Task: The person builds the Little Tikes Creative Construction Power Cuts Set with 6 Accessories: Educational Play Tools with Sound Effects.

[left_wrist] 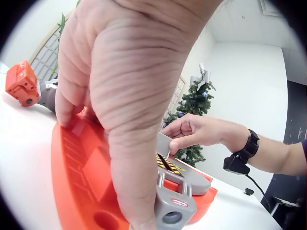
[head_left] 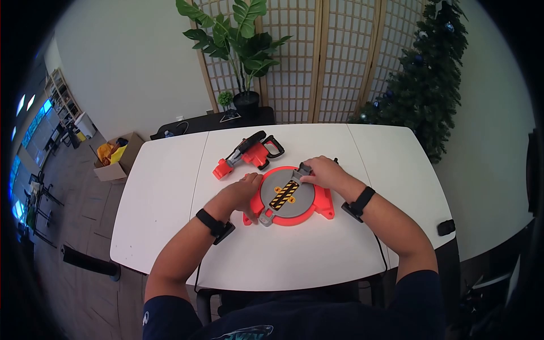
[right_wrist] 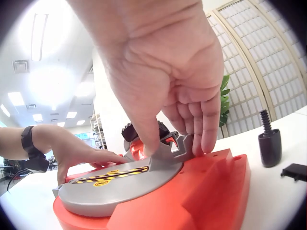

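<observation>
A round toy saw base in red-orange plastic [head_left: 324, 205] lies on the white table, topped by a grey turntable [head_left: 304, 199] with a yellow-and-black striped sticker. My left hand [head_left: 241, 194] holds the base's left side, thumb down beside the grey front tab [left_wrist: 173, 211] and fingers over the red rim. At the far edge of the turntable my right hand [head_left: 326, 172] grips an upright grey bracket [right_wrist: 164, 160], thumb on its near side and fingers behind it. Behind the base lies a red and black toy saw head [head_left: 258, 154] on its side.
To the right of the base stand a black threaded knob [right_wrist: 269, 146] and a small flat black piece [right_wrist: 294, 172]. A dark device [head_left: 446, 228] sits at the table's right edge. Cables from both wrist cameras hang over the front edge. A cardboard box [head_left: 112, 172] stands on the floor at left.
</observation>
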